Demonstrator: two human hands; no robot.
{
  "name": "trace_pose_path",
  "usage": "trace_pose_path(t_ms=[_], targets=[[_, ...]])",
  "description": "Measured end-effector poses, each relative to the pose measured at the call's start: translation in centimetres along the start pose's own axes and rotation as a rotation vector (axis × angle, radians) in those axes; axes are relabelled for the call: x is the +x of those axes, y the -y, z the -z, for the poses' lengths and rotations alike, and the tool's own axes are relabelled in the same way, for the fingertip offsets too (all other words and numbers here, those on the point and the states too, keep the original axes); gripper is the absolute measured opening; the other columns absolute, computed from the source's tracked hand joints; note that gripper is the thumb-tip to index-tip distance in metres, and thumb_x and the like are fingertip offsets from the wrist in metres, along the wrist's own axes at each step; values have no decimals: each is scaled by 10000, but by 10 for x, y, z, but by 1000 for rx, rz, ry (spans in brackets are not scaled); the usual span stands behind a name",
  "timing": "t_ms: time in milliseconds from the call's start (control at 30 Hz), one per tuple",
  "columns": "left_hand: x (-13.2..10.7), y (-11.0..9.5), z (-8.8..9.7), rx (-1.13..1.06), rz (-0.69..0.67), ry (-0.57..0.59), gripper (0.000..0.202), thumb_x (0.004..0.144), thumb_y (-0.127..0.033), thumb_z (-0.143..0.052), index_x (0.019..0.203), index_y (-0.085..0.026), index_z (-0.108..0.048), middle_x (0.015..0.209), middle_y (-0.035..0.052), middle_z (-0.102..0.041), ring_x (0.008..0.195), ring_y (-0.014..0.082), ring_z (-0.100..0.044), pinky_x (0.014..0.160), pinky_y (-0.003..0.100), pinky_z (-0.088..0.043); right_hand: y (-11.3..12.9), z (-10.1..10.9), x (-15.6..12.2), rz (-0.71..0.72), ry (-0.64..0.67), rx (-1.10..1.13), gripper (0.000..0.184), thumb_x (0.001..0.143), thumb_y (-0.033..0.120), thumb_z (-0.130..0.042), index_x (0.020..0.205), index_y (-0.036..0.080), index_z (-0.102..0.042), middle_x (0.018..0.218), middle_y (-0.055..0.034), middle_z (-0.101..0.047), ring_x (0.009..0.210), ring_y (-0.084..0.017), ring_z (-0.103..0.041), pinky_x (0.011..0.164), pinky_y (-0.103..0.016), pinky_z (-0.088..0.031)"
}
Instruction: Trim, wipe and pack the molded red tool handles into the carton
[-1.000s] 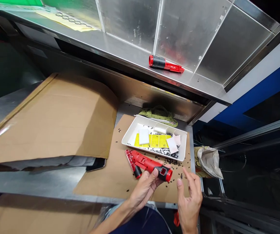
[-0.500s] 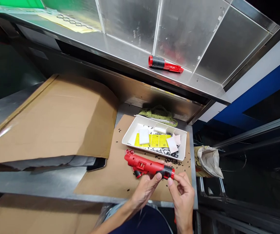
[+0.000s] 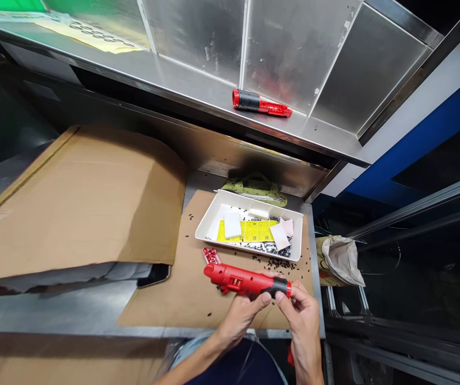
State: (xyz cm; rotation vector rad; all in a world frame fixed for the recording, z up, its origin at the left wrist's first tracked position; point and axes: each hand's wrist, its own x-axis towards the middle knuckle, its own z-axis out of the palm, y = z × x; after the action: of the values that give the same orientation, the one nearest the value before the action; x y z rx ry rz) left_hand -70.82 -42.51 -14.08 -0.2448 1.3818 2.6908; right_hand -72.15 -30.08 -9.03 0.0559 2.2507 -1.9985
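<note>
Both my hands hold a red plastic tool housing (image 3: 240, 280) with a black band near its right end, nearly level above a cardboard sheet (image 3: 153, 315). My left hand (image 3: 241, 316) grips it from below, and my right hand (image 3: 299, 319) pinches the banded end. Just beyond its left end, a small red perforated plastic part (image 3: 211, 256) lies on the cardboard. Small black pieces (image 3: 280, 263) are scattered close to my fingers. The underside of the housing is hidden by my hands.
A white tray (image 3: 209, 224) holds yellow printed cards, white pads and black pieces. A similar red-and-black assembly (image 3: 259, 102) lies on the steel shelf (image 3: 197, 93) above. Folded cardboard (image 3: 81, 208) rises left; a crumpled paper bag (image 3: 340, 262) sits right.
My right hand has closed from open onto the banded end. The housing has turned from diagonal to nearly level, and the small red part now shows separately on the cardboard.
</note>
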Motion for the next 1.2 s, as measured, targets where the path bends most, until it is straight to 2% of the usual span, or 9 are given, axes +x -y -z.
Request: trace_pose_path(t_ms=[200, 400, 633, 700, 800, 900, 1000, 1100, 1200], targets=[[3, -3, 1, 68, -23, 85, 608, 701, -624, -748, 1136, -206, -676, 1124, 99, -699, 1201, 303, -564, 1116, 458, -376, -5, 7, 4, -11, 32, -17, 295, 728, 484, -745, 677, 194, -729, 672, 18, -451, 661, -133, -411, 598, -252, -340], [2, -21, -2, 245, -73, 144, 491, 778, -621, -672, 1053, -216, -698, 1090, 90, -699, 1199, 292, -564, 1124, 451, -374, -5, 6, 11, 10, 35, 11, 280, 712, 434, -710, 594, 185, -661, 650, 17, -487, 662, -139, -451, 621, -256, -380], [-3, -22, -4, 368, -269, 20, 284, 782, -461, -739, 956, -239, -709, 1117, 87, -695, 1201, 285, -575, 1108, 430, -411, 1, -9, 10, 45, -87, -106, 99, 726, 265, -576, 663, 199, -615, 713, 13, -541, 681, -145, -480, 645, -261, -396], [-1, -19, -4, 251, -196, -20, 367, 742, -502, -769, 975, -225, -711, 1113, 94, -698, 1206, 297, -575, 1113, 434, -407, 6, -4, 7, 68, -74, -155, 109, 746, 285, -585, 681, 202, -612, 709, 20, -513, 656, -138, -458, 610, -254, -377], [4, -21, -4, -79, 24, -96, 623, 631, -590, -824, 1092, -191, -698, 1071, 100, -714, 1167, 304, -606, 1076, 435, -446, 14, 15, 1, 85, -13, -220, 162, 775, 367, -642, 765, 205, -640, 748, 23, -491, 626, -125, -424, 558, -243, -340], [6, -27, -4, -330, 186, -144, 780, 557, -548, -887, 1202, -179, -652, 1057, 97, -725, 1078, 268, -660, 963, 362, -528, 19, 34, -3, 124, -114, -313, 239, 826, 428, -647, 739, 207, -615, 746, 30, -451, 592, -111, -365, 530, -247, -294], [5, -31, -4, -432, 225, -138, 804, 565, -474, -910, 1257, -187, -618, 1040, 88, -735, 983, 220, -698, 854, 280, -560, 20, 39, -4, 171, -188, -352, 367, 904, 451, -564, 634, 207, -518, 709, 29, -417, 599, -119, -359, 554, -260, -295], [3, -32, -6, -470, 232, -129, 821, 575, -440, -914, 1287, -184, -595, 1028, 89, -738, 941, 203, -708, 828, 265, -565, 18, 32, -4, 238, -208, -357, 456, 940, 443, -509, 566, 217, -380, 655, 32, -373, 613, -131, -369, 584, -268, -308], [3, -32, -6, -461, 244, -144, 870, 559, -457, -916, 1311, -183, -574, 1043, 93, -733, 959, 212, -700, 876, 299, -556, 17, 27, -4, 322, -260, -418, 346, 912, 418, -561, 639, 218, -491, 740, 9, -460, 710, -154, -448, 672, -278, -354]])
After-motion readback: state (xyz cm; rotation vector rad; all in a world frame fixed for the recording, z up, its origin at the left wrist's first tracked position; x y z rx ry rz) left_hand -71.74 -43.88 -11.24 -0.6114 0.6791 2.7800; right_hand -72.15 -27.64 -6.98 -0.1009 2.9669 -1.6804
